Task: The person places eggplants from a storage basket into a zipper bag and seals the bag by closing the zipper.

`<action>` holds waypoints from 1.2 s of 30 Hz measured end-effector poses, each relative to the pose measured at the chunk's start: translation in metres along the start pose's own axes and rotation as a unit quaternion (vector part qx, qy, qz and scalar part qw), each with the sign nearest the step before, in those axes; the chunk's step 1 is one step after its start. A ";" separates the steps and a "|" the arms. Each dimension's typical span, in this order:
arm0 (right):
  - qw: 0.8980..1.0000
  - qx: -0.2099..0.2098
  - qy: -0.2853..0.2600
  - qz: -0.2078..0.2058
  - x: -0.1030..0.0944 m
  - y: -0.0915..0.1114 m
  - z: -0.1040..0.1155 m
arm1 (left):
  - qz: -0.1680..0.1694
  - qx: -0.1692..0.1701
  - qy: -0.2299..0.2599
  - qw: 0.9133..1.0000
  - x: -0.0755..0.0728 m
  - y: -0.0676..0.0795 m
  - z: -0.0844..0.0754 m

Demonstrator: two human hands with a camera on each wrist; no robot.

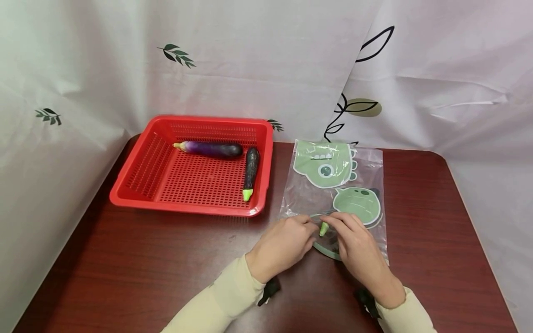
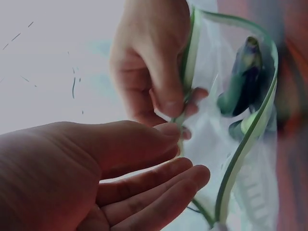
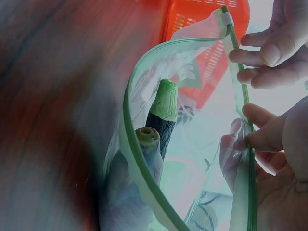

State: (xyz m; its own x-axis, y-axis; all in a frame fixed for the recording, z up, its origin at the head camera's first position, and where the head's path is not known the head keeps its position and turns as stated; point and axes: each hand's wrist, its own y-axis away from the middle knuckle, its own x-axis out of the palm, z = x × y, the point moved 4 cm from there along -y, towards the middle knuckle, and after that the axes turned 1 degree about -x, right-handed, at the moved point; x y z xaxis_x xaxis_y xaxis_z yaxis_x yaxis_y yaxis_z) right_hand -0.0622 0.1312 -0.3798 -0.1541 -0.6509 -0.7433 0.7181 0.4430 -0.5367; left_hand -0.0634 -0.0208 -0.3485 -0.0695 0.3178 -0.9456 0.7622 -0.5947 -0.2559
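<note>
A clear zip bag (image 1: 358, 203) with green dinosaur prints lies on the table, its mouth spread towards me. My left hand (image 1: 287, 243) pinches the green-lined upper rim between thumb and forefinger. Close beside it, my right hand (image 1: 360, 245) grips the same rim. The right wrist view looks into the gaping mouth. Inside are a dark eggplant (image 3: 166, 127) with a bright green cap and a purplish eggplant (image 3: 127, 192) with its stem end up. In the head view, one green cap (image 1: 324, 229) shows between the hands.
Left of the bag stands a red plastic basket (image 1: 187, 208). It holds a purple eggplant (image 1: 210, 149) along the back and a dark eggplant (image 1: 251, 171) on the right. A pale leaf-print curtain (image 1: 233, 60) hangs behind the brown table (image 1: 166, 268).
</note>
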 end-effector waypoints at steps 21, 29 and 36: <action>1.000 0.001 -0.001 -0.006 0.002 0.000 0.000 | -0.069 -0.061 0.031 0.995 -0.051 0.014 0.047; 1.000 0.006 0.002 -0.004 0.002 0.001 -0.001 | -0.087 -0.092 0.034 0.991 -0.068 0.018 0.068; 1.000 0.001 -0.002 -0.006 0.002 -0.001 -0.002 | -0.093 -0.113 0.026 0.989 -0.077 0.022 0.082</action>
State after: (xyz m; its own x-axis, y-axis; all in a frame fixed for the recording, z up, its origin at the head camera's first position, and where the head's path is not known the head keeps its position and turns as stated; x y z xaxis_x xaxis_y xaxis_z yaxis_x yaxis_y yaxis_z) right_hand -0.0643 0.1311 -0.3816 -0.1592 -0.6583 -0.7357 0.7184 0.4339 -0.5438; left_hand -0.0943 -0.1191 -0.2978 -0.1939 0.4475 -0.8730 0.8642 -0.3433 -0.3679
